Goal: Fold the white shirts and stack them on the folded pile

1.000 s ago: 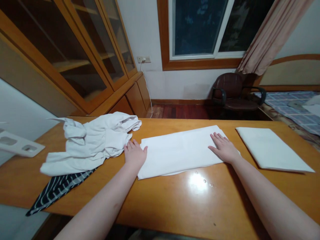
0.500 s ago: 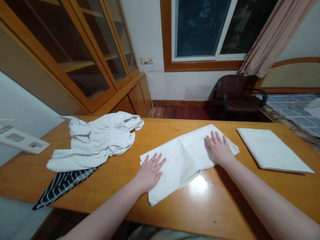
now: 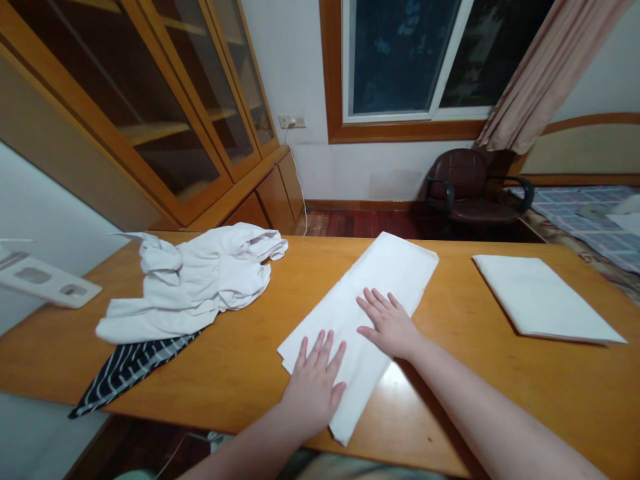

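At the left of the table, a crumpled white garment lies partly over a striped cloth. Toward the middle, the left hand presses flat, fingers spread, on the near part of a slanting folded white sheet. The right hand, also flat and fanned out, rests farther along it; neither grips anything. A second folded sheet lies at the right.

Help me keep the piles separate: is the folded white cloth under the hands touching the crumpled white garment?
Apart. The head view plainly shows a strip of wooden tabletop between the folded white cloth and the crumpled white garment.
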Motion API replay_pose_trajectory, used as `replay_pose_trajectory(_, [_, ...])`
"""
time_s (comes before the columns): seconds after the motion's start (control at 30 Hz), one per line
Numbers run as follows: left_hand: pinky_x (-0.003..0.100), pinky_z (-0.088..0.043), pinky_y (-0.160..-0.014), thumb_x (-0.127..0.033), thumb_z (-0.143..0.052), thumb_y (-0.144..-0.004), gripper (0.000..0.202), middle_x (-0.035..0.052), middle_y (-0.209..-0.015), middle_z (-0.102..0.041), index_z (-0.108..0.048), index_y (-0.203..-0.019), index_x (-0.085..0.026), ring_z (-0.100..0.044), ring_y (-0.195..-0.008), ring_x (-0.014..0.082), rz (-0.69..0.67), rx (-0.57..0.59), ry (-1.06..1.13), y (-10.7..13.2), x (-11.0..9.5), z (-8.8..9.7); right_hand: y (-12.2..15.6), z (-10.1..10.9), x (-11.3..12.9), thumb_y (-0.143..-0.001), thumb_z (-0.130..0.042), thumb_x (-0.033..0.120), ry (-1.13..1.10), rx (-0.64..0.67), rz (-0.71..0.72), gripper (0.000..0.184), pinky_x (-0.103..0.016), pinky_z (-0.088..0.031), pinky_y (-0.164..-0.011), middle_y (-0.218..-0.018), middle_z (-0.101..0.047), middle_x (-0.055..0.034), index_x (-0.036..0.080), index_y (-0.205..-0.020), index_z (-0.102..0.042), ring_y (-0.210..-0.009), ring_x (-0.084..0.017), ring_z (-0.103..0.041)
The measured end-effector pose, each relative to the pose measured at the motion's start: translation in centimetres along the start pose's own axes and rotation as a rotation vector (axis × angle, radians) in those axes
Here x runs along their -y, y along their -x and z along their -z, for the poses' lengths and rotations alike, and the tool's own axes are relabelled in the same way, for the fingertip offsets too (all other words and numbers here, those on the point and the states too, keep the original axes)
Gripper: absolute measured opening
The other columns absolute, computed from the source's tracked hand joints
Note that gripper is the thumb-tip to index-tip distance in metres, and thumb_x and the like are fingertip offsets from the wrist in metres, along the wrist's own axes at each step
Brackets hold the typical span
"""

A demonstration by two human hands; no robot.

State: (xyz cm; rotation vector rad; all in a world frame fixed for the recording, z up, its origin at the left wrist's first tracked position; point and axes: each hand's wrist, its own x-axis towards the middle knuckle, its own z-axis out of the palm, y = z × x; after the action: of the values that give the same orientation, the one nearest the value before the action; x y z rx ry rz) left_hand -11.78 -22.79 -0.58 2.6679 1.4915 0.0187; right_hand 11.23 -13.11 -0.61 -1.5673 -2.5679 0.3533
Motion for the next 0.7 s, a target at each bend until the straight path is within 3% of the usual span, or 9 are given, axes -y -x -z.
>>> replay_pose_trajectory(0.13, [0.056, -0.008, -0.113, -0.045, -0.045, -0.089, 0.070, 0.0088, -0.155, -0.016, -0.015, -0.149, -0.026, -0.011, -0.143, 0.0287, -0.306, 0.112, 0.129, 0.3, -1.5, 1.3, -1.2, 0.2, -0.5, -0.086, -0.031, 0.067, 0.003, -0.027, -0.070, 0.078, -0.052, -0.012, -0.112, -0.153, -0.020, -0.0105, 0.020, -0.148, -0.026, -0.141, -0.029, -0.018])
replay_pose_trajectory(0.3, [0.051, -0.008, -0.115, -0.065, -0.037, -0.085, 0.082, 0.0113, -0.153, -0.022, -0.016, -0.149, -0.018, -0.014, -0.142, 0.0262, -0.544, 0.157, 0.227, -0.5, -3.0, 2.7, -2.1, 0.5, -1.2, -0.086, -0.035, 0.066, 0.009, -0.014, 0.026, 0.076, -0.051, -0.011, -0.112, -0.153, -0.021, -0.0090, 0.023, -0.148, -0.026, -0.141, -0.027, -0.018])
replay_pose_trajectory(0.43, [0.044, -0.016, -0.115, -0.061, -0.040, -0.086, 0.078, 0.0117, -0.149, -0.032, -0.025, -0.147, -0.016, -0.026, -0.139, 0.0244, -0.600, 0.143, 0.271, -1.3, -2.9, 2.8, -2.0, 1.0, -1.7, -0.087, -0.040, 0.059, -0.006, -0.026, 0.068, 0.070, -0.050, -0.012, -0.112, -0.152, -0.025, -0.0090, 0.023, -0.146, -0.031, -0.140, -0.026, -0.021])
replay_pose_trajectory(0.7, [0.040, -0.021, -0.113, -0.025, -0.045, -0.088, 0.052, 0.0034, -0.143, -0.045, -0.039, -0.140, -0.025, -0.037, -0.133, 0.0187, -0.532, 0.085, 0.191, -0.1, -0.5, 2.8, -1.5, 1.7, -1.8, -0.086, -0.047, 0.051, -0.090, -0.040, 0.080, 0.063, -0.046, -0.016, -0.112, -0.149, -0.033, -0.0085, 0.022, -0.141, -0.041, -0.138, -0.023, -0.028])
